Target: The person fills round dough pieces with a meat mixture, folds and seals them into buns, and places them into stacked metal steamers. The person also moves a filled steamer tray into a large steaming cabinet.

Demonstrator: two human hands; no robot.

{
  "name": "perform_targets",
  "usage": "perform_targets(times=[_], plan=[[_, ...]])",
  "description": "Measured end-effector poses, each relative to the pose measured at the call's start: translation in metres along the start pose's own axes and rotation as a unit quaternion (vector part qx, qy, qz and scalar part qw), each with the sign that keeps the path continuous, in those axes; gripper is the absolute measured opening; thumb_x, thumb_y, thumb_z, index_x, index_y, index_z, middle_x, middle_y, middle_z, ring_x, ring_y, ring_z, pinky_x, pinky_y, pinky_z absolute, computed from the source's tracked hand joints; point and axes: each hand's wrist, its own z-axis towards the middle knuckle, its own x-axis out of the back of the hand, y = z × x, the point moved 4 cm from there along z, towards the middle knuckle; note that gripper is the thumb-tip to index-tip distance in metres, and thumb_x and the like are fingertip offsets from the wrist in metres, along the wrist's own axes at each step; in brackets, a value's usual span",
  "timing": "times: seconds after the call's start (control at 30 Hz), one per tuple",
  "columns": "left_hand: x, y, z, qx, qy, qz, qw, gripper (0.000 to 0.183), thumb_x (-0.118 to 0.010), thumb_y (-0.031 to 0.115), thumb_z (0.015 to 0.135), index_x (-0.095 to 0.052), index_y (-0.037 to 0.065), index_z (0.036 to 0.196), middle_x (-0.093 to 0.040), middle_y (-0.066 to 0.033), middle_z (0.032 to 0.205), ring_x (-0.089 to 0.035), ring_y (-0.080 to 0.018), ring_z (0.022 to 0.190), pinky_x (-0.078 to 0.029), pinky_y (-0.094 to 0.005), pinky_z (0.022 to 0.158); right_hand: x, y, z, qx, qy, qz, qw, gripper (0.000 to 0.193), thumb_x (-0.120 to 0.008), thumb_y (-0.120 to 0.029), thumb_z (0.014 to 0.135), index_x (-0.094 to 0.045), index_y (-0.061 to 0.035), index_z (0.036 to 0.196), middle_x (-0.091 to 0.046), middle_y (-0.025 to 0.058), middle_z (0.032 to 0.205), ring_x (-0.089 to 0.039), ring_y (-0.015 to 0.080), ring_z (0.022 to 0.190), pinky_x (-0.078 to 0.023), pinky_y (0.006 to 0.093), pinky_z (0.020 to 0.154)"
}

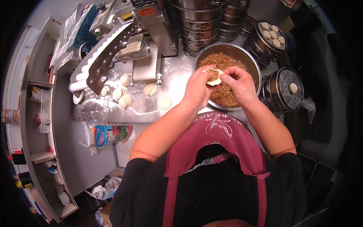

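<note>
Between my two hands, a round dough wrapper point(214, 80) with brown filling in it is held up over a large metal bowl point(251, 62). My left hand point(198, 86) cups the wrapper from the left, fingers curled around it. The fingers of my right hand point(241, 84) pinch its right edge; flour dusts this hand. Minced filling point(225, 96) lies in the bowl below. On the floured metal table to the left are a single flat dough round point(164, 103), another dough round point(150, 89) and a fanned stack of wrappers point(126, 101).
A dough machine with white rollers point(92, 62) stands at the back left. Stacked metal steamers point(198, 24) rise behind the bowl. To the right, one steamer holds several buns point(273, 34); a nearer steamer tray point(283, 79) holds a single bun point(293, 88). Shelves point(39, 125) line the far left.
</note>
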Motion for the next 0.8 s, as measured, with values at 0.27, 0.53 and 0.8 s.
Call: perform_targets(times=[0.27, 0.53, 0.8], plan=[[-0.002, -0.011, 0.001, -0.01, -0.021, 0.067, 0.997, 0.04, -0.048, 0.002, 0.091, -0.045, -0.008, 0.13, -0.058, -0.0192, 0.119, -0.061, -0.0263, 0.104, -0.053, -0.038, 0.088, 0.004, -0.006, -0.017, 0.086, -0.002, -0.099, 0.991, 0.013, -0.069, -0.008, 0.081, -0.064, -0.0007, 0.09, -0.065, 0.008, 0.085, -0.061, 0.0156, 0.078, -0.049, 0.0284, 0.074], [-0.012, -0.01, 0.004, -0.013, -0.043, 0.178, 0.983, 0.038, -0.048, 0.001, 0.089, -0.052, -0.011, 0.125, -0.06, -0.0197, 0.118, -0.063, -0.0257, 0.101, -0.053, -0.0357, 0.088, 0.014, -0.023, -0.019, 0.233, 0.004, -0.226, 0.946, 0.015, -0.069, -0.01, 0.083, -0.065, 0.0, 0.094, -0.066, 0.0074, 0.086, -0.062, 0.0131, 0.079, -0.049, 0.0268, 0.073], [-0.034, -0.013, 0.007, -0.008, -0.069, 0.093, 0.993, 0.046, -0.046, 0.011, 0.091, -0.041, -0.007, 0.134, -0.059, -0.0147, 0.114, -0.059, -0.021, 0.101, -0.054, -0.035, 0.081, 0.041, -0.009, -0.009, 0.019, -0.005, -0.032, 0.999, 0.017, -0.069, -0.012, 0.083, -0.065, 0.0016, 0.092, -0.066, 0.0046, 0.081, -0.059, 0.0122, 0.073, -0.047, 0.0258, 0.068]])
